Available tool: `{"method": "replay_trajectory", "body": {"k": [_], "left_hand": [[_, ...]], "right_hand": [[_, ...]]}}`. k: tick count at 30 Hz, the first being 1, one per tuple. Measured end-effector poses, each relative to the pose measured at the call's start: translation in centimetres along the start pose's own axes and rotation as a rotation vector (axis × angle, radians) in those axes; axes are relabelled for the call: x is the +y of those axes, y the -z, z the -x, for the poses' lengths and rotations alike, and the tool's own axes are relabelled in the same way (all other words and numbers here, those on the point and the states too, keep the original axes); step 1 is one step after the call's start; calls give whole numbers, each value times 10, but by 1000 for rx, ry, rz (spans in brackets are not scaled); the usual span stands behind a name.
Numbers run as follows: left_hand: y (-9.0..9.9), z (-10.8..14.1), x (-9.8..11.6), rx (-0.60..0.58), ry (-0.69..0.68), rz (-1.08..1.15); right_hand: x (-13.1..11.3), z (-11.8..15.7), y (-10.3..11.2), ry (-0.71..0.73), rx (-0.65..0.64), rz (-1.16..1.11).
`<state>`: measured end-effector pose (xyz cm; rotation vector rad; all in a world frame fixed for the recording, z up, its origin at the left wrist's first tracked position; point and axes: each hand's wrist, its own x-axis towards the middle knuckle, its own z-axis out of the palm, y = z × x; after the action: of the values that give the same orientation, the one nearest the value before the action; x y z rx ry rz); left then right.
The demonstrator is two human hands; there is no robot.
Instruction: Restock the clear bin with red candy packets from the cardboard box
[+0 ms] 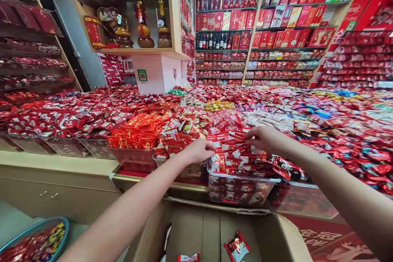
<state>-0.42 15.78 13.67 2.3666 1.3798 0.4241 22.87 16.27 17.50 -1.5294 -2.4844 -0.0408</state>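
Small red and white candy packets (227, 161) fill a clear plastic bin (242, 182) at the centre. At the bin's left side my left hand (201, 150) touches the packets, its fingers bent downward and close together; whatever lies under the fingertips is hidden. My right hand (260, 137) is over the back right of the same packets, fingers slightly apart and reaching left, with nothing visible held. Below the bin stands an open cardboard box (196, 229) with a red packet (237, 247) and part of another inside.
Bins of orange-red packets (135, 131) and dark red packets (64, 120) line the counter to the left. A blue tub (64, 229) of packets sits at the lower left. Shelves (227, 10) with bottles and red boxes stand behind.
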Motion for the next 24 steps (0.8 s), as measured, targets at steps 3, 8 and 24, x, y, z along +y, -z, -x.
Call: {"method": "replay_trajectory", "body": {"k": [3, 8, 24], "left_hand": [[4, -1, 5, 31, -4, -45], [3, -18, 17, 166, -45, -105], [8, -35, 26, 38, -88, -159]], "right_hand": [[1, 1, 2, -16, 17, 50], [3, 2, 4, -56, -4, 83], [-10, 10, 1, 41, 111, 83]]}}
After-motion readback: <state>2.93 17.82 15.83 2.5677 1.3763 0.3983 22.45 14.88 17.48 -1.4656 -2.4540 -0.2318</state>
